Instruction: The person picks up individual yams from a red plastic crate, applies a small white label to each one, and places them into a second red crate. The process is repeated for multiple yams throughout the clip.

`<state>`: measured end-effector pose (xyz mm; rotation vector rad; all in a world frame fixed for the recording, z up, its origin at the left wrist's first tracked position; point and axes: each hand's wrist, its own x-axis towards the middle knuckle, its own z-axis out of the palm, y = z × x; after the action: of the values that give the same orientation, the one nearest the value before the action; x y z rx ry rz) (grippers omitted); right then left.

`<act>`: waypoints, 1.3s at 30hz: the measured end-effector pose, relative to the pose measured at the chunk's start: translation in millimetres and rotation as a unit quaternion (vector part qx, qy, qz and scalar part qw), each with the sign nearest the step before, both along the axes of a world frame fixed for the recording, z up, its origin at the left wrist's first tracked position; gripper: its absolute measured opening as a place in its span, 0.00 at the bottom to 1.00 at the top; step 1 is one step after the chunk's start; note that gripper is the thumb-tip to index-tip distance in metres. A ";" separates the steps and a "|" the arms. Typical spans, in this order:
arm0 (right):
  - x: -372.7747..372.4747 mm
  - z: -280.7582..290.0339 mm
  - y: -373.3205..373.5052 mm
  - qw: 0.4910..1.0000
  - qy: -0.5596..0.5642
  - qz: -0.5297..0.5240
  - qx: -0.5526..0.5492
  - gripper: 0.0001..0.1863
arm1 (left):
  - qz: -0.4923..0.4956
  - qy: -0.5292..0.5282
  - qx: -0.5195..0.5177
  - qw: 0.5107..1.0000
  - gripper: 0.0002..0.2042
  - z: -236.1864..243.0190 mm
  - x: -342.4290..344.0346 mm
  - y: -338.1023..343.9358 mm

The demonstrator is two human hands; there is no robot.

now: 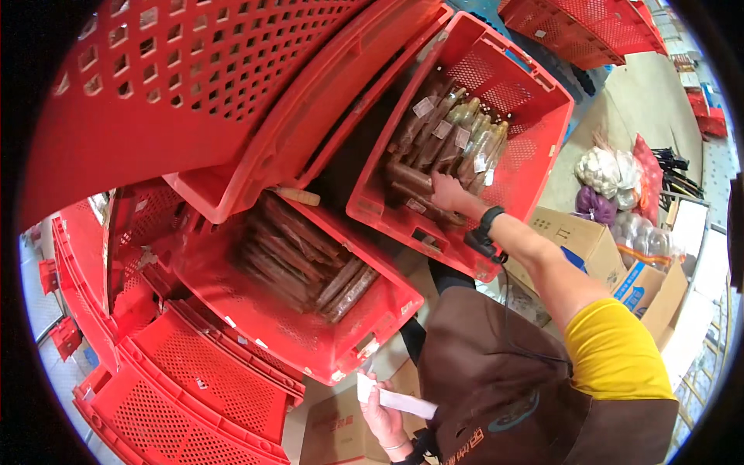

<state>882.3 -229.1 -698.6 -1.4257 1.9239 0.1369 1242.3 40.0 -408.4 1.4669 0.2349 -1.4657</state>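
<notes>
Down in the right-hand red crate [527, 108], my right hand [447, 192] has its fingers curled at the end of a long brown plastic-wrapped pack [411, 177]. Several similar packs [446, 136] with white labels lie side by side just beyond it, some with pale yellowish ends. My left hand [384, 415] is at the lower middle, closed around a white paper strip [407, 404] that sticks out to the right. Left of the right-hand crate, another red crate [294, 333] holds several long brown wrapped packs [291, 256].
Tilted red crates [271, 124] rise at the upper left, and more red crates [209, 372] stand at the lower left. Cardboard boxes [577, 232] are to the right, near bagged white produce [601, 170]. A device [484, 240] is strapped at my right wrist.
</notes>
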 end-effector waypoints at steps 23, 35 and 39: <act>296.3 226.4 121.9 0.731 -0.543 0.414 -0.025 0.17 | -0.056 -0.030 0.042 0.997 0.17 4.4 77.8 61.1; 355.9 220.8 194.4 0.691 -0.524 0.464 0.180 0.10 | -0.144 -0.008 -0.017 0.989 0.12 -15.9 115.6 104.3; 361.9 174.5 153.8 0.763 -0.468 0.151 0.420 0.10 | -0.115 0.090 -0.062 0.987 0.15 -30.3 106.5 115.3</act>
<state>1244.2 -75.3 -524.2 -0.8597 0.6194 0.3158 1348.9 155.3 -438.6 1.2939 0.0832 -1.7713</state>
